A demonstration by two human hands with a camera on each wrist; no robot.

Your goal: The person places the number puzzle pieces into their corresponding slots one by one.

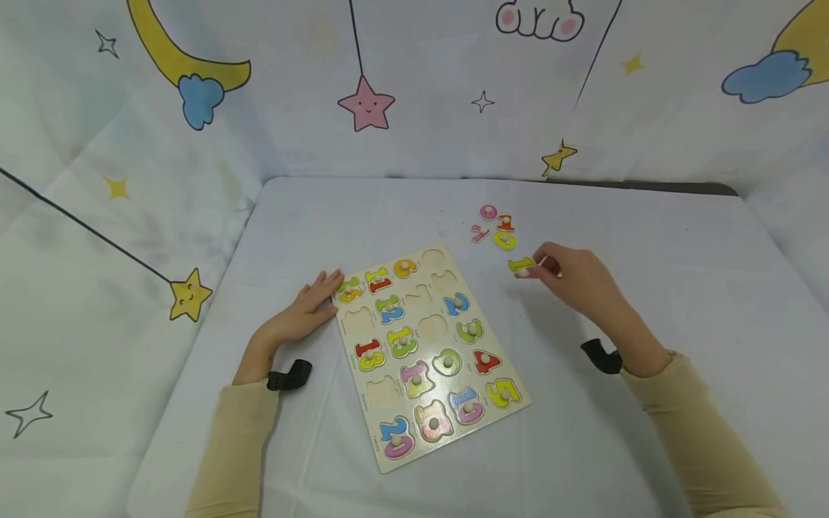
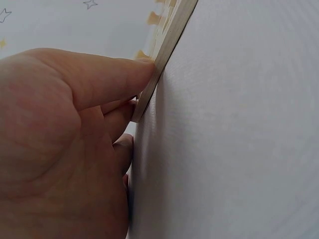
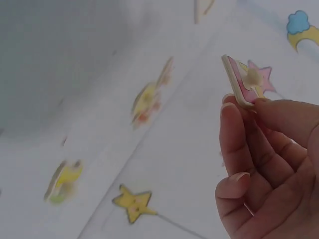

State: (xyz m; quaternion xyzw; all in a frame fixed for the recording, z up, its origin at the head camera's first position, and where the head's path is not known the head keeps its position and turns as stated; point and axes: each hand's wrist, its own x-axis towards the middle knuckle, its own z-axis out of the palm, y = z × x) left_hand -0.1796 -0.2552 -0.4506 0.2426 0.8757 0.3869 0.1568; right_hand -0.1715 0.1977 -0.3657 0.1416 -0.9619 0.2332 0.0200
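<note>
My left hand [image 1: 304,309] lies at the upper left corner of a wooden number puzzle board [image 1: 505,416], fingers extended. Its thumb [image 2: 119,79] touches the board's edge in the left wrist view. Between thumb and fingertips, my right hand [image 1: 576,280] pinches a pink and yellow puzzle piece [image 3: 242,82] with a round knob, held up and seen nearly edge-on. Close to these fingertips in the head view is a yellow-topped puzzle piece [image 1: 520,264]. Behind it are a yellow 8 piece [image 1: 504,241], a red 1 piece [image 1: 506,224], a pink 7 piece [image 1: 479,233] and a pink 0 piece [image 1: 488,212].
Several knobbed number pieces, such as the red 4 [image 1: 486,361] and yellow 5 [image 1: 504,393], sit in the board, among several bare recesses [image 1: 382,393]. A white cloth covers the table [image 1: 680,288]. A printed curtain [image 1: 440,144] hangs behind it.
</note>
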